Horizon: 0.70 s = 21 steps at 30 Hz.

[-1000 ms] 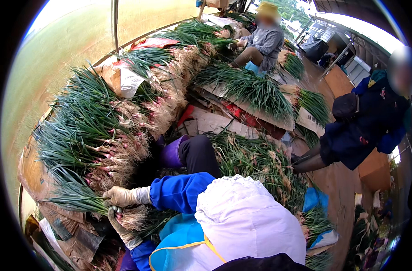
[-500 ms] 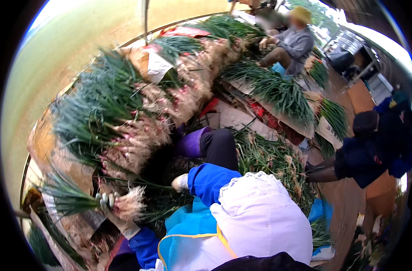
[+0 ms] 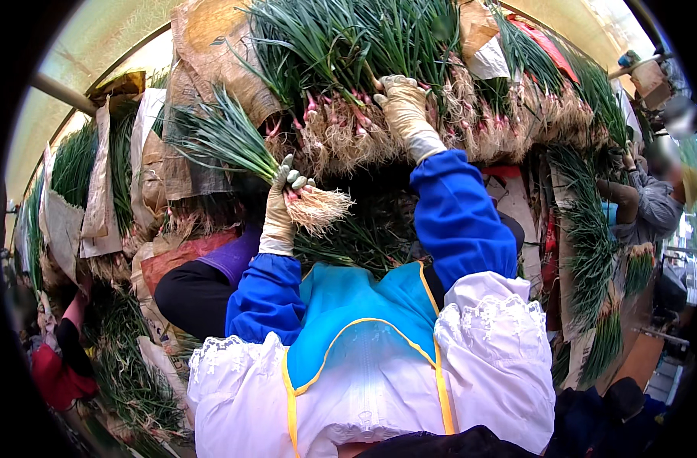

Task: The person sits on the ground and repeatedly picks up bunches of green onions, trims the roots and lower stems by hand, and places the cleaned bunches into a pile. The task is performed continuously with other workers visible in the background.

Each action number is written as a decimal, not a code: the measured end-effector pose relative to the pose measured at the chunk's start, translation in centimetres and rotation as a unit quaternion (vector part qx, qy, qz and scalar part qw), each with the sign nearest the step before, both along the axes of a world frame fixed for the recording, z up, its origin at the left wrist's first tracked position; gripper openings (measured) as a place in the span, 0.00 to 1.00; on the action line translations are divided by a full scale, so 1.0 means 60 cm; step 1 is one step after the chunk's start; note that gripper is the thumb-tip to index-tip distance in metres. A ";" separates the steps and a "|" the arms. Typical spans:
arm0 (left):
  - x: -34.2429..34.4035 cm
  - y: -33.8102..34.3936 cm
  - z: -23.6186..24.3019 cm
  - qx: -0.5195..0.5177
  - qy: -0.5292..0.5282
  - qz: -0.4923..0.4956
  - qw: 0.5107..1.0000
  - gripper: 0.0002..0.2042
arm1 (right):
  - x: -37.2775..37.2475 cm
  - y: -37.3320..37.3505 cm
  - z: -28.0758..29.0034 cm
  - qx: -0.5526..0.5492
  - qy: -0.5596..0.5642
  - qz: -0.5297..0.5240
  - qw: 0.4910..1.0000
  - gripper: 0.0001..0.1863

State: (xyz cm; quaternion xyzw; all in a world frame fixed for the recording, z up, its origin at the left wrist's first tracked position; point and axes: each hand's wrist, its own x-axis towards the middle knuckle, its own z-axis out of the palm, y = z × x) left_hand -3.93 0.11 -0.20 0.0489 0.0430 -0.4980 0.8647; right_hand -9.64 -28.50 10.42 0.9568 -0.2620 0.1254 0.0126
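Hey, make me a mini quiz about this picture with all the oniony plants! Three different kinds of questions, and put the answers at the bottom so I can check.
1. Which hand holds the small bundle of green-leaved, onion-like plants? A) Left B) Right C) Both

2. True or false: the pale-gloved right hand is down in the person's lap.

3. Fill in the gap: the held bundle's pale, stringy roots point toward the picture's ____ side.

Key:
1. A, the pale-gloved left hand.
2. False. It is up at the long row of green-leaved plants with pinkish bulbs.
3. Right.
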 end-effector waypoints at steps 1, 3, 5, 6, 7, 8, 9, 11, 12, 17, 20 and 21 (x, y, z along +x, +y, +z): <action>-0.002 0.004 0.004 0.013 -0.011 0.007 1.000 0.13 | 0.010 -0.012 0.007 -0.016 0.037 -0.010 0.999 0.12; 0.006 0.015 0.017 0.001 -0.029 0.021 0.999 0.10 | 0.024 -0.006 0.077 -0.030 -0.009 -0.035 0.999 0.11; 0.006 0.015 0.038 0.014 -0.026 0.023 0.999 0.09 | 0.010 -0.025 0.122 0.107 -0.145 -0.014 0.984 0.09; 0.007 0.012 0.045 0.028 -0.032 0.025 0.999 0.08 | -0.007 -0.013 0.160 0.211 -0.218 0.001 0.953 0.09; 0.008 0.007 0.054 0.067 -0.042 0.029 0.996 0.07 | -0.008 -0.016 0.148 0.296 -0.133 0.006 0.946 0.08; 0.007 0.000 0.062 0.083 -0.076 0.026 0.993 0.08 | -0.008 -0.017 0.133 0.378 -0.047 0.011 0.925 0.08; -0.001 -0.001 0.071 0.098 -0.090 0.010 0.991 0.08 | -0.026 -0.014 0.116 0.512 -0.089 0.007 0.854 0.10; -0.014 -0.019 0.114 0.127 -0.139 -0.007 0.982 0.08 | -0.068 0.016 0.109 0.741 -0.202 0.086 0.635 0.13; -0.024 -0.031 0.135 0.144 -0.146 -0.028 0.978 0.08 | -0.096 0.035 0.102 0.822 -0.266 0.158 0.478 0.14; -0.044 -0.098 0.141 0.265 -0.196 -0.111 0.937 0.10 | -0.159 0.212 -0.020 0.469 -0.146 0.103 0.865 0.11; -0.054 -0.092 0.140 0.261 -0.152 -0.122 0.946 0.10 | -0.175 0.215 -0.010 0.405 0.014 0.165 0.899 0.15; -0.049 -0.084 0.123 0.265 -0.213 -0.143 0.929 0.10 | -0.173 0.190 -0.003 0.501 0.020 0.104 0.859 0.17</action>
